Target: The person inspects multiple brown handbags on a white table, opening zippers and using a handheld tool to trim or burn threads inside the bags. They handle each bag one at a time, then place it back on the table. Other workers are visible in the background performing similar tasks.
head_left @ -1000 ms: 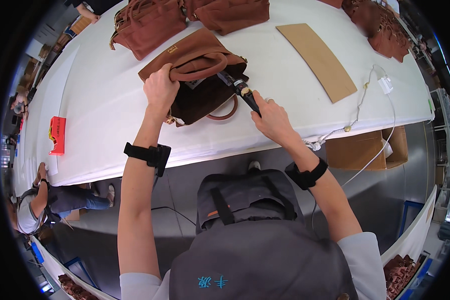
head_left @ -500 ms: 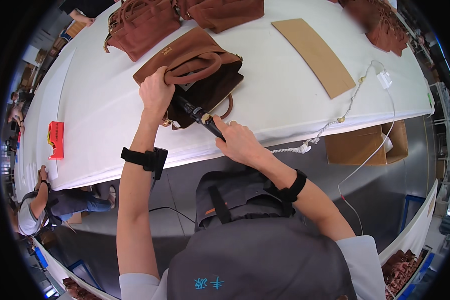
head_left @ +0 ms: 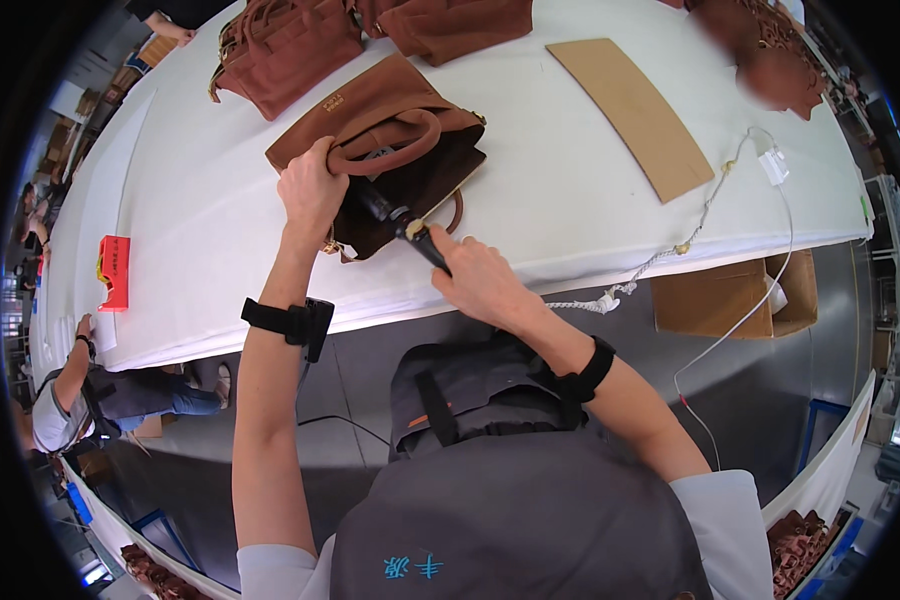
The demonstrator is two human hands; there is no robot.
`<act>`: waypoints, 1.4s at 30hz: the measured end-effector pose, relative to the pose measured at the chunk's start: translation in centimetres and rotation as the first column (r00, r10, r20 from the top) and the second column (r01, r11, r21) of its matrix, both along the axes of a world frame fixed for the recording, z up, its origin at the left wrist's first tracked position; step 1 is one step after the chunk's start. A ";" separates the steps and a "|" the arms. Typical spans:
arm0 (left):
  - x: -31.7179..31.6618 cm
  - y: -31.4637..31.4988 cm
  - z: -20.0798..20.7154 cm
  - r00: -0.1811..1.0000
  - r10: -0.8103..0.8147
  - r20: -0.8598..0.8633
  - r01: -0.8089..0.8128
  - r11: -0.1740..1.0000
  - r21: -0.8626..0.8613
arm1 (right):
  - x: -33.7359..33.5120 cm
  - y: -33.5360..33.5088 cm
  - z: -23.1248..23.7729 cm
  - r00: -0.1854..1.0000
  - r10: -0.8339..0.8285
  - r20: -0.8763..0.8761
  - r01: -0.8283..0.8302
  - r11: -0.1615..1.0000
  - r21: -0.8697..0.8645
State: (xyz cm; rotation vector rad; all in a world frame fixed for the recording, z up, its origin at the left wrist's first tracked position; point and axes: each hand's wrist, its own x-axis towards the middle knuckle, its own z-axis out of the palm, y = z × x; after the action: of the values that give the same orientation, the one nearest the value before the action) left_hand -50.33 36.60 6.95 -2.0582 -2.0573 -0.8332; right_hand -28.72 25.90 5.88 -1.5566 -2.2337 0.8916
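Note:
A brown handbag (head_left: 315, 118) lies tilted on the white-covered table in front of me, its mouth toward me and dark inside. My left hand (head_left: 312, 190) is closed on the base of its near carrying handle (head_left: 415, 150) and the bag's edge there. In my right hand (head_left: 482, 280) is the grip of a black wand-shaped corded tool (head_left: 398, 218) with a tan band around it. The tool's far end reaches into the bag's mouth, and its tip is hidden there. A second handle (head_left: 458, 212) hangs at the bag's near right side.
More brown bags (head_left: 290, 55) stand along the far side of the table (head_left: 210, 250). A flat cardboard piece (head_left: 632, 120) lies to the right, near a knotted white cord (head_left: 682, 247). A red tape dispenser (head_left: 114, 273) sits at left. An open carton (head_left: 715, 295) is below the edge.
The tool has shifted slightly at the bag's mouth, its angle a little changed. My left hand has stayed on the handle base, and the bag has hardly moved.

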 end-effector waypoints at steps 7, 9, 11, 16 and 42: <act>0.0 -0.1 0.3 1.000 0.006 0.005 -0.006 1.000 -0.024 | 2.1 2.2 0.9 0.998 -0.029 0.062 0.022 0.995 0.099; 0.0 0.1 0.1 1.000 -0.003 -0.021 0.003 1.000 -0.007 | 4.5 3.2 1.1 0.987 -0.129 0.091 0.121 0.988 0.091; 0.3 0.1 0.0 1.000 -0.010 -0.028 0.011 1.000 0.015 | 5.0 3.9 1.6 0.984 -0.147 0.103 0.140 0.988 0.069; 0.9 0.1 0.5 1.000 0.029 0.011 -0.029 0.999 -0.021 | 3.3 2.3 0.3 1.000 0.013 -0.021 -0.013 1.000 -0.001; -53.8 -0.8 7.1 0.129 0.427 0.895 -0.297 0.878 -0.376 | 5.1 14.7 4.9 0.260 -0.573 -0.777 0.083 0.815 -0.573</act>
State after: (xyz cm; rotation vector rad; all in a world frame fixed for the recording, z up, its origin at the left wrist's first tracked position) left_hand -104.17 35.82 14.09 -0.7326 -2.9553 -2.3448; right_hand -23.58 40.59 10.82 -1.0454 -0.7991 1.6441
